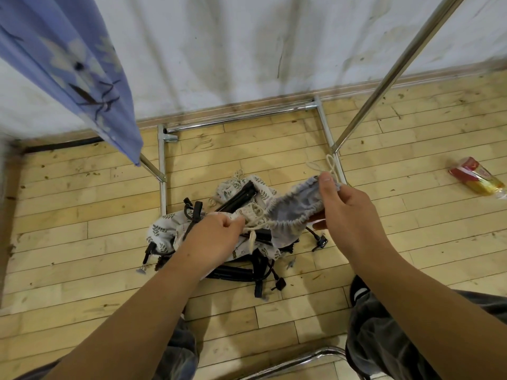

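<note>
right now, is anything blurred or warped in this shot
Head view: the grey drawstring cloth bag in the left hand and right hand is sharp; the blue flowered cloth upper left is blurred; the pale wooden floorboards bow from wide-angle distortion; the shiny metal rack pole shows glare.

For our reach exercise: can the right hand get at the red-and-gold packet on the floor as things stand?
Probably not yet: the right hand pinches the drawstring bag. Only bare floor lies between it and the red-and-gold packet.

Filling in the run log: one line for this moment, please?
left hand pinches drawstring | right hand grips pouch rim | mouth open
</note>
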Demonstrator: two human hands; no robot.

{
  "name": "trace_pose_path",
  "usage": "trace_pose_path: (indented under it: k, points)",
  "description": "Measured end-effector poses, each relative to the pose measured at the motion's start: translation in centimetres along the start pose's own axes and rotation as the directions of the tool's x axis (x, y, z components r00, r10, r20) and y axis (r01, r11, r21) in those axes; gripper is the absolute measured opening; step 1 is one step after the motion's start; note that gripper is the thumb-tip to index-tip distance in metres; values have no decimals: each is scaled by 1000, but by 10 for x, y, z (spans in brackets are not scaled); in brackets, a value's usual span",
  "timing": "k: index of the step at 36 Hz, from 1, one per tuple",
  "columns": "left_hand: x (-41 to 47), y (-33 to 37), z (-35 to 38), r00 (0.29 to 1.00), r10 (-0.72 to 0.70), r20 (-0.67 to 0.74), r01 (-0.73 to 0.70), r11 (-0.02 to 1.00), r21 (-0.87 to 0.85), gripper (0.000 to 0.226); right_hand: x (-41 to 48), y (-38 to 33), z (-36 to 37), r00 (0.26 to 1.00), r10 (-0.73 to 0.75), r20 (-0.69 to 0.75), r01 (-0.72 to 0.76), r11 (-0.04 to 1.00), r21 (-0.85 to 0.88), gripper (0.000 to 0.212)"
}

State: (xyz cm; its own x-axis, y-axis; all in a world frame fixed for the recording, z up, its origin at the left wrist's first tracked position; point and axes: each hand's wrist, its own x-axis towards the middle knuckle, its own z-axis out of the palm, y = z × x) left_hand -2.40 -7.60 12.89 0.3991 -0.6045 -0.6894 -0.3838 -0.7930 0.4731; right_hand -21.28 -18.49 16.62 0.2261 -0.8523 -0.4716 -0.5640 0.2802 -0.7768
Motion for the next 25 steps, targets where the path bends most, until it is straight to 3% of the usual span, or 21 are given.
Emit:
trace_pose_path:
  k: [3, 6, 8, 10, 14, 19, 25]
  points:
    - [-2, 2, 4, 1000, 6, 16, -7, 995, 95, 32, -1, 0, 1, 1000, -1, 23, 2, 1000, -23, 79]
    - [-5, 9, 2, 993, 102, -63, -107, 991, -81, 2, -1, 0, 2, 997, -17, 77, 20, 999, -34, 74]
    - [-8, 13, -2, 969, 222, -109, -239, 954, -183, 10, -2, 1, 3, 994, -25, 108, 31, 998, -55, 68]
    - [-15, 21, -5, 929, 365, -65, -369, 895, -250, 17, -2, 3, 4, 990, -42, 133, 51, 996, -66, 64]
    - [-23, 31, 1, 832, 554, 39, -542, 825, -161, 13, -1, 3, 3, 980, -92, 176, 103, 993, -58, 40]
    - [-19, 27, 11, 822, 567, 48, -568, 823, 7, 19, 2, 9, 3, 972, -118, 201, 140, 985, -99, 29]
    - [-7, 13, 10, 894, 445, -42, -445, 895, 14, 28, 5, 16, 3, 974, -130, 184, 160, 974, -160, 20]
